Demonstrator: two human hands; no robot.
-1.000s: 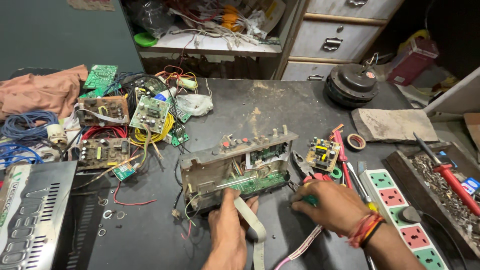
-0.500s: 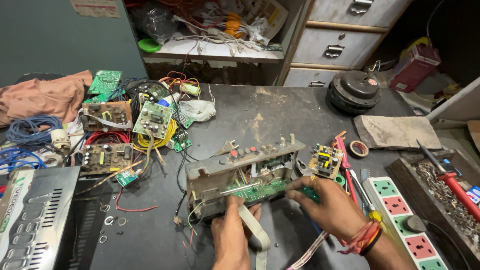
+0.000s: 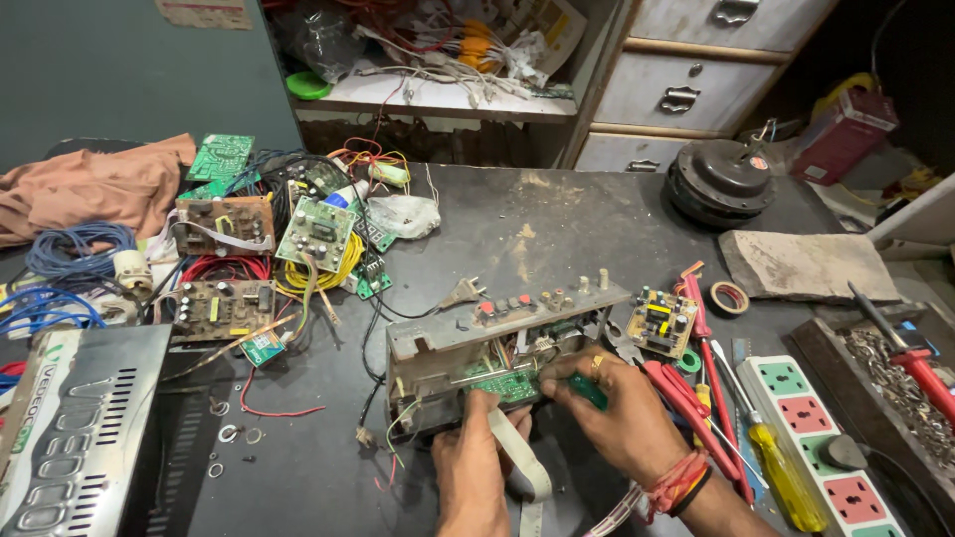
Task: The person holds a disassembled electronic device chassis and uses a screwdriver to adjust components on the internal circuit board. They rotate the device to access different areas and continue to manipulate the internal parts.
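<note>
Right hand (image 3: pixel 622 418) grips a green-handled tool (image 3: pixel 587 390) pointing left into the green circuit board (image 3: pixel 502 383), left hand (image 3: pixel 476 457) pinching the board's near edge, inside the grey chassis (image 3: pixel 497 343) lying lengthwise mid-counter (image 3: pixel 557 219).

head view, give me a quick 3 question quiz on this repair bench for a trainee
1. True or false: the right hand holds a green-handled tool against the green circuit board inside the open metal chassis.
2. What lies just right of the red pliers? A) yellow-handled screwdriver B) blue wire coil C) black round motor
3. Fill in: the left hand rests beside a flat grey ______ cable.

Key: 1 true; 2 A; 3 ribbon
</note>
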